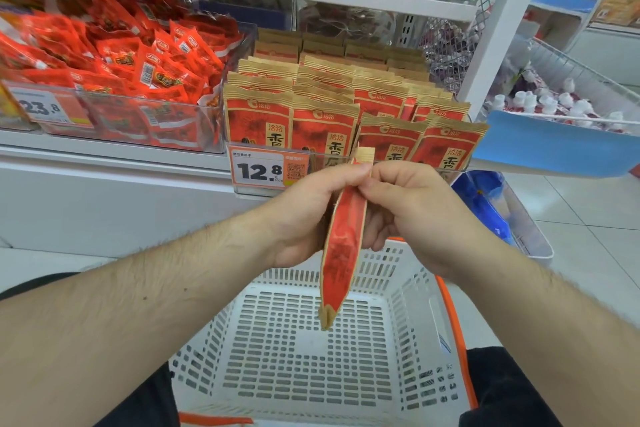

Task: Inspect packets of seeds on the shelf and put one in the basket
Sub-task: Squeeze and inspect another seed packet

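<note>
basket [311, 350] below | seed packet [343, 246] edge-on, both hands | shelf packets [346, 114] behind

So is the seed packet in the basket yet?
No. Both hands, left hand and right hand, hold the packet above the empty basket.

Head-worn view, downward, close over basket [311, 357]

I see one red-and-kraft seed packet [343, 246] edge-on, upright above the white slotted basket [304, 357]; matching packets [325, 107] stand at twelve o'clock.
</note>
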{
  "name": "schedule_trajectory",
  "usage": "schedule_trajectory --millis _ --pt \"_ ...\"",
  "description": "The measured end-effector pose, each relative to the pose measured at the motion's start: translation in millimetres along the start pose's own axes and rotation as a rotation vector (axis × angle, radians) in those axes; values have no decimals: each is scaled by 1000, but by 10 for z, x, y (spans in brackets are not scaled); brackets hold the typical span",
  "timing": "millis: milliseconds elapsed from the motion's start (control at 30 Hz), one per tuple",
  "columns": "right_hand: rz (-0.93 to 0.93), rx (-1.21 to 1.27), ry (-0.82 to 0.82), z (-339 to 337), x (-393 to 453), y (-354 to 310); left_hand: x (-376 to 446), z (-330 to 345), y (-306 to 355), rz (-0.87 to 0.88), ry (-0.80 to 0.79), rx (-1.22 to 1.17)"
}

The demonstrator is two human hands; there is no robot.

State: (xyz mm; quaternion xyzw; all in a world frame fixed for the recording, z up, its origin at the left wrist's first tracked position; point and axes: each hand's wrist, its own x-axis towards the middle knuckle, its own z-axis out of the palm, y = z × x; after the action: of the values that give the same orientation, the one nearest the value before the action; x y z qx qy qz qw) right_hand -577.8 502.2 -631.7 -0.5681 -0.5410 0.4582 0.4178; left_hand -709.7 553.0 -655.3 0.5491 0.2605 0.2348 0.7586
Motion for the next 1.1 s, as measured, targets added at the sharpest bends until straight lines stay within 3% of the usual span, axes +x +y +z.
schedule_trajectory --millis 200,333,433,533,633,900,1000,1100 --pt "16 81 -24 20 4 2 16 -24 -16 -20 -46 -101" --pt "-3 -7 -21 9 -12 -10 17 -16 -16 -27 1 -140" --pt "-45 -253 -89 -23 -56 -42 3 -15 30 -42 150 -199" --pt "-23 -482 -270 -39 -129 -79 31 -49 72 -19 388 -263" --pt "-29 -621 -360 -28 -161 -89 48 -69 73 4 497 -288" --pt "-13 -432 -459 -103 -99 -6 24 -72 71 1 511 -346" --pt "-32 -325 -386 -63 -108 -27 19 -103 68 1 470 -432" --pt "-15 -275 -94 -51 -35 -3 -8 -109 87 35 349 -555"
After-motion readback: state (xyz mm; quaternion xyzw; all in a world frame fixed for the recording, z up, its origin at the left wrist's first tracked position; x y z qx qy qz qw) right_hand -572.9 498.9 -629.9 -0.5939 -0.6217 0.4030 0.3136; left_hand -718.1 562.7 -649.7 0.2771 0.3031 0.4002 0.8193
